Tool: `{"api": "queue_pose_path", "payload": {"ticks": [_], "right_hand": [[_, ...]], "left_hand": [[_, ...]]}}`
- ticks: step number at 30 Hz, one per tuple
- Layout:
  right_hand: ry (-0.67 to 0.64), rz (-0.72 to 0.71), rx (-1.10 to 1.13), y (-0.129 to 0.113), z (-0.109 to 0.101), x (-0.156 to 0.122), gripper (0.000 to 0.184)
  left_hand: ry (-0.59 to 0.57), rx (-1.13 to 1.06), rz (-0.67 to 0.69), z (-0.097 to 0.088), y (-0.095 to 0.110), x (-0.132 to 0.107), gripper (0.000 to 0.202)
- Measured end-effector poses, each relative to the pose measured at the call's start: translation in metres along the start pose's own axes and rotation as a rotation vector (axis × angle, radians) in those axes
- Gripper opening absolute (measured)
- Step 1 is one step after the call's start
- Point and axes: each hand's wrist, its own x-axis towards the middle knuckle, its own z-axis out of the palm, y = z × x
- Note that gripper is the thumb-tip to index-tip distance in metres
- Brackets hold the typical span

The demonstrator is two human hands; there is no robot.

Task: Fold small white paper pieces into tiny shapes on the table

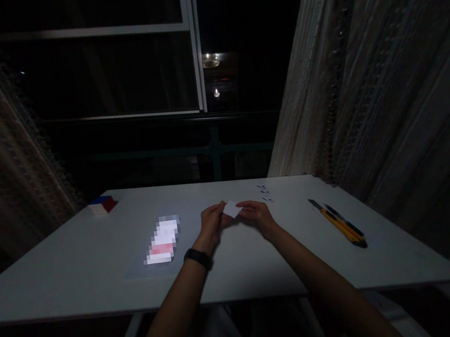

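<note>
Between my two hands is a small white piece of paper (232, 209), held above the middle of the white table (247, 270). My left hand (212, 222) pinches its left corner, and a dark band circles that wrist. At the right corner, my right hand (259, 216) grips the same paper with thumb and fingers. The paper looks diamond-shaped from here; whether it is folded I cannot tell. Left of my hands lies a lit phone (163, 242), its screen blurred out, on a pale sheet (134, 271).
A yellow utility knife (340, 225) with its blade out lies at the right beside a black pen (341, 216). Several small dark marks or pieces (264, 192) are behind my right hand. A cube (102, 205) sits far left. Curtains (319, 67) flank a dark window.
</note>
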Motion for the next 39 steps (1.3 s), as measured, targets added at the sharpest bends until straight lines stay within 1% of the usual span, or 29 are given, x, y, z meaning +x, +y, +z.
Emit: {"api": "queue_pose_path", "payload": {"ticks": [5,8,13,17,19,22,26,35,39], "right_hand": [[0.025,0.059,0.080,-0.003,0.000,-0.001,0.030],[0.006,0.071,0.116,-0.003,0.000,-0.001,0.030],[-0.019,0.077,0.098,-0.002,0.001,-0.001,0.036],[-0.023,0.052,0.053,0.000,0.001,0.000,0.039],[-0.021,0.046,0.041,0.002,0.000,0.001,0.038],[-0.021,0.043,0.025,0.004,-0.001,0.002,0.038],[-0.040,0.037,0.008,0.004,-0.001,0.001,0.038],[-0.002,-0.004,-0.035,0.005,-0.002,0.003,0.032],[-0.061,-0.033,-0.107,0.007,-0.005,0.005,0.029]], "left_hand": [[0.006,-0.015,-0.030,0.001,0.003,-0.002,0.031],[0.016,-0.032,-0.053,0.002,0.005,-0.002,0.035],[0.061,0.020,-0.113,0.002,0.005,-0.001,0.035],[0.040,0.061,-0.048,0.000,0.003,-0.001,0.025],[0.049,0.045,-0.012,0.000,0.001,-0.001,0.023],[0.067,0.023,-0.001,-0.001,0.000,0.000,0.022],[0.076,0.001,-0.006,0.000,0.002,-0.002,0.024],[0.028,0.017,-0.038,0.002,0.004,-0.003,0.038],[0.000,0.044,-0.037,0.003,0.004,-0.005,0.037]]}}
